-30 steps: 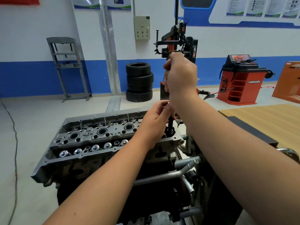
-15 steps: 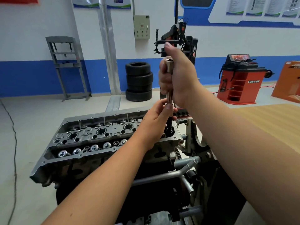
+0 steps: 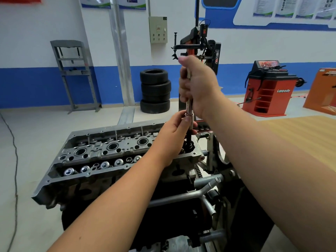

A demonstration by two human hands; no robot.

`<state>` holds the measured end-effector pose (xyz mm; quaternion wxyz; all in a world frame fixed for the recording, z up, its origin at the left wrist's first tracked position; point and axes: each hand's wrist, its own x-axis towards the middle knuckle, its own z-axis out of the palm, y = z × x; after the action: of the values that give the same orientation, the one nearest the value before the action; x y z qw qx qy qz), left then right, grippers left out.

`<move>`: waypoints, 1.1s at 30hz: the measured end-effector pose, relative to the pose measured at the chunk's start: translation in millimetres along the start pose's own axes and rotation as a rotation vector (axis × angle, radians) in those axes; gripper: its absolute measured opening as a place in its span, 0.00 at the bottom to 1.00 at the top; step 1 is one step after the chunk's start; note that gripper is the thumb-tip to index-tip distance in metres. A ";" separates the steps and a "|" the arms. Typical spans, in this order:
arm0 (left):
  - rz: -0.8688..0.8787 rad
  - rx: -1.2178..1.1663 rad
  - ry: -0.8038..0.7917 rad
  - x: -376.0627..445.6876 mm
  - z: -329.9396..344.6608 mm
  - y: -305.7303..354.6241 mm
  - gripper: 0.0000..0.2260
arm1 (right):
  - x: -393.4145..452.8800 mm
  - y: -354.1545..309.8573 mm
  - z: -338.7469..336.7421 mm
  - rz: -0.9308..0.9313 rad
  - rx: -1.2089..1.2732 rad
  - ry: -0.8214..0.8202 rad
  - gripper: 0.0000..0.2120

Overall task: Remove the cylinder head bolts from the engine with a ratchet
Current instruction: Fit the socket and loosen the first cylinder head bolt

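Gripping the upright ratchet (image 3: 189, 106) at the cylinder head (image 3: 101, 151) edge, right hand (image 3: 198, 86) above; left hand (image 3: 174, 131) pinching its socket.

Right hand (image 3: 199, 86) fisted high — left hand (image 3: 174, 133) pinching below.

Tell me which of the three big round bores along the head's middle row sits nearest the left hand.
The rightmost bore, just left of the left hand, whose fingers pinch the socket. The other two bores lie progressively farther left.
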<state>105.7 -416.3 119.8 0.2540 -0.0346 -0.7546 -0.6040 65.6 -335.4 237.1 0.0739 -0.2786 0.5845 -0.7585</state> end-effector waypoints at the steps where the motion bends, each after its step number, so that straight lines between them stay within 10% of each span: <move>1: 0.017 0.020 0.013 1.1 1.5 0.4 0.08 | -1.1 3.1 2.3 -0.055 -0.055 0.081 0.17; 6: 0.053 0.078 0.052 2.7 0.4 -2.8 0.02 | -7.0 12.8 15.3 -0.205 -0.108 0.295 0.14; 11: 0.014 -0.014 -0.016 -0.3 -1.0 -3.7 0.07 | 3.7 -3.0 -6.3 0.087 0.073 -0.222 0.21; 17: 0.064 0.067 0.038 4.3 2.4 -2.6 0.04 | -2.5 8.8 13.8 -0.127 -0.157 0.217 0.16; 24: 0.027 -0.039 0.027 -1.3 -1.1 -0.8 0.07 | 2.5 -4.1 -1.7 0.075 0.060 -0.152 0.21; 29: 0.057 0.038 0.060 2.0 1.4 -2.5 0.01 | -10.7 9.9 16.0 -0.266 -0.229 0.235 0.16; 33: 0.044 0.010 0.059 -0.6 -1.9 -2.8 0.05 | -9.6 3.5 17.8 -0.230 -0.163 0.209 0.16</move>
<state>105.9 -418.7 117.3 0.2894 -0.0320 -0.7490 -0.5951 81.9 -347.3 233.5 -0.0974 -0.2682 0.6127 -0.7370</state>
